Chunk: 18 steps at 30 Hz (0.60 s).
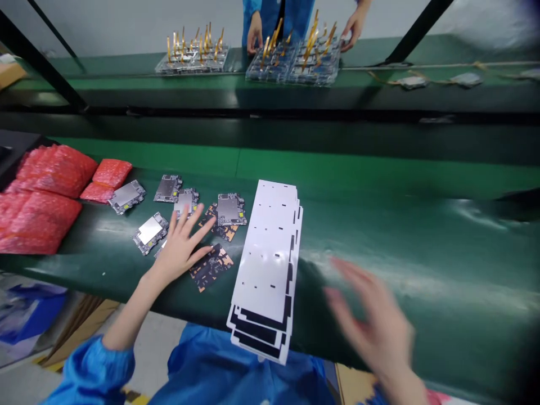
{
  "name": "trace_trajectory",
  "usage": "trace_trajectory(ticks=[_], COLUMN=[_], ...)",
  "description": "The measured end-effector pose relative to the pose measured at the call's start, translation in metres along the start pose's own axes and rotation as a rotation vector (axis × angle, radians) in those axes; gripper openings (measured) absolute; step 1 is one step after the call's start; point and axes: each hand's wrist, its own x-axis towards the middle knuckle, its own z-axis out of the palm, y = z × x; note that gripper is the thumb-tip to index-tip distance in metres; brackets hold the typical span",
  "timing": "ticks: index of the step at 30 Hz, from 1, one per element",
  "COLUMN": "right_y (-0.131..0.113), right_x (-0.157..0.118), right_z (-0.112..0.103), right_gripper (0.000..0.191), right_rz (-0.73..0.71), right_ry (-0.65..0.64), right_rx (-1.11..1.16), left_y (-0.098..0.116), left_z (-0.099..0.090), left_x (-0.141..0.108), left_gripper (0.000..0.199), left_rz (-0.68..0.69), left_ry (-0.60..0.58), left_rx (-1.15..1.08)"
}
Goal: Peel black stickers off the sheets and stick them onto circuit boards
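Note:
My left hand (182, 244) is spread over a loose group of circuit boards, its fingers apart. Under and beside its fingers lie a shielded circuit board (186, 200) and a dark board with copper patches (212, 266). Another shielded circuit board (231, 209) rests partly on a second dark board, right of the fingertips. In front of me a stack of white sheets with black-backed cutouts (268, 253) lies lengthwise, its near end at the table edge. To the right of that stack my right hand (371, 320) hovers, blurred by motion, with thumb and fingers apart.
Red bubble-wrap packs (50, 191) are piled at the left, beside more circuit boards (151, 232). Across the green bench (379, 225), a co-worker's hands (255, 32) touch a clear tray of boards with upright gold strips (295, 62). Black frame posts (415, 31) slant up behind.

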Motion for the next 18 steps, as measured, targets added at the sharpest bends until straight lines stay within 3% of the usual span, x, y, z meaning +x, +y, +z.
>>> trace_trajectory(ticks=[2, 4, 6, 8, 10, 18], right_y=[0.012, 0.025, 0.035, 0.044, 0.049, 0.06], right_x=[0.007, 0.007, 0.001, -0.007, -0.012, -0.011], right_z=[0.033, 0.06, 0.075, 0.079, 0.078, 0.062], right_gripper=[0.044, 0.077, 0.117, 0.133, 0.131, 0.09], right_rz=[-0.219, -0.339, -0.311, -0.253, -0.221, -0.254], right_ry=[-0.125, -0.325, -0.461, -0.513, -0.52, -0.46], right_rx=[-0.034, -0.08, -0.122, -0.123, -0.095, 0.003], left_y=[-0.002, -0.006, -0.012, -0.017, -0.019, -0.012], left_z=[0.003, 0.009, 0.016, 0.02, 0.021, 0.016], left_x=[0.034, 0.059, 0.071, 0.072, 0.068, 0.039], left_gripper=[0.061, 0.062, 0.068, 0.074, 0.08, 0.091], left_rz=[0.117, 0.136, 0.095, 0.041, -0.006, -0.099], left_ry=[-0.098, -0.162, -0.174, -0.151, -0.121, -0.097], left_rx=[-0.005, -0.007, -0.006, -0.005, -0.002, 0.01])
